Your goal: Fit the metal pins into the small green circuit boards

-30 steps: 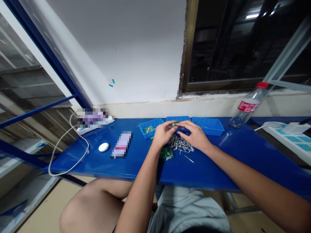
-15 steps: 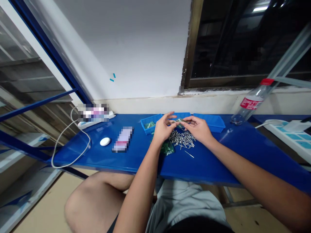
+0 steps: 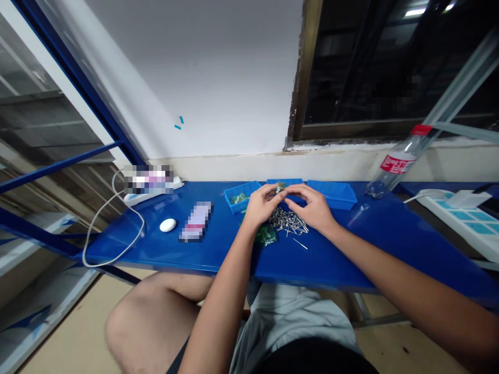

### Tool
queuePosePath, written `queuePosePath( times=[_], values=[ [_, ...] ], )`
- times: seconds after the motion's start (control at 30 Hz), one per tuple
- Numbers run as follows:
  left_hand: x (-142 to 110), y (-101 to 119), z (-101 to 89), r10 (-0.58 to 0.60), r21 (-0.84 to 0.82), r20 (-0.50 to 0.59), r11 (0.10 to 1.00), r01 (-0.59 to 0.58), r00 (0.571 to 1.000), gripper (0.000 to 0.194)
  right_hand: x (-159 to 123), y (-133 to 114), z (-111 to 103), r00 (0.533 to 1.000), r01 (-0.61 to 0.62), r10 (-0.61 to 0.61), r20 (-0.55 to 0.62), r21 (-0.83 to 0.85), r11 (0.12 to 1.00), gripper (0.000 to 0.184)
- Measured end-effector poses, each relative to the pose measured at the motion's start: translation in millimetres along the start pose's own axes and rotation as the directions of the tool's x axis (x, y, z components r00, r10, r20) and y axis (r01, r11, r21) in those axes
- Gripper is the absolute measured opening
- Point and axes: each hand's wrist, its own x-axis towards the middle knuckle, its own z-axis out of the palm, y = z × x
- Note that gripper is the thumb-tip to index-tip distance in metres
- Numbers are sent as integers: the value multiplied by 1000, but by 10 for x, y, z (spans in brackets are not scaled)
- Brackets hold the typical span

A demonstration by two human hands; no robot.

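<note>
My left hand [image 3: 260, 206] is closed, thumb and fingers pinching a small greenish plastic bag [image 3: 280, 186] above the table. From the other side my right hand [image 3: 312, 206] curls in, its fingertips meeting the bag; its thumb lies close to the left thumb. What is inside the bag is too small to make out. Below both hands spreads a pile of metal pop rivets [image 3: 291, 223], with a single rivet [image 3: 300, 243] lying apart in front. Green plastic bags [image 3: 267, 235] lie beside the pile, partly covered by my left wrist.
Behind the hands stand a left blue bin [image 3: 235, 209] holding green bags, a middle blue bin [image 3: 288, 182] and a right blue bin [image 3: 343, 200]. A phone [image 3: 197, 222], white oval object [image 3: 168, 225], plastic bottle [image 3: 395, 165] and power strip [image 3: 462, 218] occupy the blue table [image 3: 331, 265].
Both hands have drawn closer together and shifted slightly left. The bag now shows above the fingertips, where before it was lower between them. The view has shifted slightly.
</note>
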Motion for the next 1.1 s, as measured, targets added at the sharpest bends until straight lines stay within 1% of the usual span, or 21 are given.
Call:
queuePosePath(
  times=[0.1, 0.13, 0.2, 0.23, 0.3, 0.37, 0.43, 0.5, 0.6, 0.7, 0.73, 0.77, 0.8, 0.83, 0.9, 0.93, 1.0, 1.03, 1.1],
  values=[
    [12, -7, -18, 27, 62, 15, 998, -28, 1000, 27, 16, 42, -9, 990, -68, 76, -115, 74, 995, 33],
    [12, -14, -20, 30, 94, 22, 995, -31, 999, 26, 21, 63, -12, 988, -82, 93, -126, 89, 993, 36],
    [7, -36, -19, 28, 114, 41, 993, -33, 999, 29, 26, 110, -12, 988, -126, 136, -76, 125, 984, 38],
    [5, -48, -17, 19, 88, 51, 996, -24, 999, 34, 26, 133, -8, 985, -165, 172, -33, 152, 975, 38],
    [3, -69, -16, -7, -16, 70, 1000, 8, 997, 46, 25, 175, 1, 965, -260, 261, 27, 223, 939, 40],
    [5, -78, -18, -31, -93, 58, 995, 36, 998, 55, 28, 206, 7, 937, -345, 346, 54, 311, 886, 46],
    [9, -74, -20, -44, -110, 37, 993, 48, 998, 57, 38, 223, 3, 912, -401, 403, 79, 377, 835, 48],
    [12, -62, -17, -44, -84, 19, 995, 45, 999, 54, 51, 228, -4, 897, -431, 432, 92, 396, 811, 48],
    [10, -27, 0, -25, -18, -48, 1000, 24, 999, 48, 62, 223, -1, 899, -417, 435, 47, 395, 819, 46],
    [-10, 32, 18, 3, 53, -149, 999, 5, 989, 39, 49, 206, 26, 910, -353, 407, -80, 367, 861, 41],
    [-21, 54, 22, 10, 81, -165, 997, 4, 986, 34, 39, 198, 37, 911, -335, 395, -120, 347, 876, 39],
    [-31, 75, 25, 16, 106, -158, 994, 1, 987, 32, 27, 188, 48, 913, -320, 381, -145, 324, 890, 37],
    [-41, 92, 27, 23, 119, -127, 993, -8, 992, 32, 15, 176, 58, 920, -304, 360, -155, 299, 904, 34],
    [-50, 103, 29, 30, 124, -86, 992, -19, 996, 33, 3, 164, 67, 934, -284, 330, -141, 273, 919, 31],
    [-56, 103, 28, 46, 127, -9, 991, -45, 999, 36, -16, 141, 79, 966, -231, 251, -64, 226, 946, 29],
    [-55, 92, 25, 58, 137, 9, 989, -59, 998, 38, -21, 131, 82, 976, -207, 216, -24, 211, 955, 28],
    [-43, 57, 15, 86, 182, 8, 979, -86, 996, 35, -19, 115, 77, 982, -189, 188, 25, 207, 960, 28],
    [-35, 36, 9, 101, 210, -5, 973, -98, 995, 30, -13, 112, 70, 980, -198, 199, 18, 210, 958, 28],
    [-20, -3, -2, 110, 239, -23, 966, -101, 994, 25, 7, 116, 48, 970, -220, 236, -53, 209, 953, 30]
  ],
)
